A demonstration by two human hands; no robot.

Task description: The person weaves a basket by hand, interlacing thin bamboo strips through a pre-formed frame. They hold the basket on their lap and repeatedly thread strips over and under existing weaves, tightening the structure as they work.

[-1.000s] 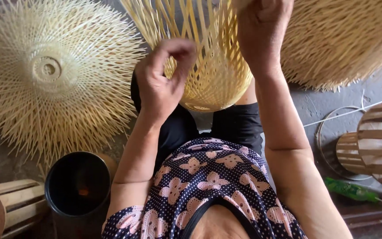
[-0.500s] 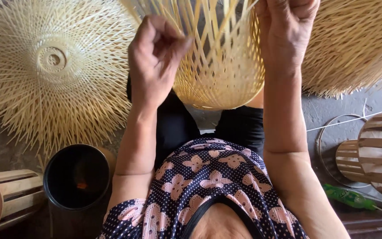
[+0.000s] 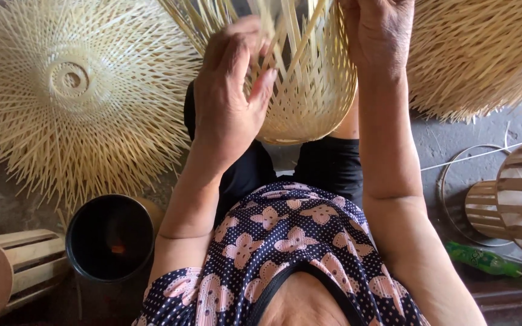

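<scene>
A half-woven bamboo basket (image 3: 309, 102) rests on my lap, its loose pale strips fanning up toward the top of the view. My left hand (image 3: 231, 90) presses on its left side, fingers and thumb pinching a strip near the rim. My right hand (image 3: 379, 36) grips strips at the upper right of the basket, fingers closed around them. My arms and a dotted, flowered top fill the lower middle.
A round woven bamboo piece with spiky ends (image 3: 74, 90) lies on the floor at left, another (image 3: 484, 54) at upper right. A black pot (image 3: 110, 238) and a slatted bamboo frame (image 3: 13, 271) stand lower left. Slatted frames (image 3: 515, 199), a wire ring and a green bottle (image 3: 481, 258) lie right.
The view has drawn closer to the basket. My left hand rose from the basket's lower side to the strips near its rim. My right hand stayed on the upper right strips.
</scene>
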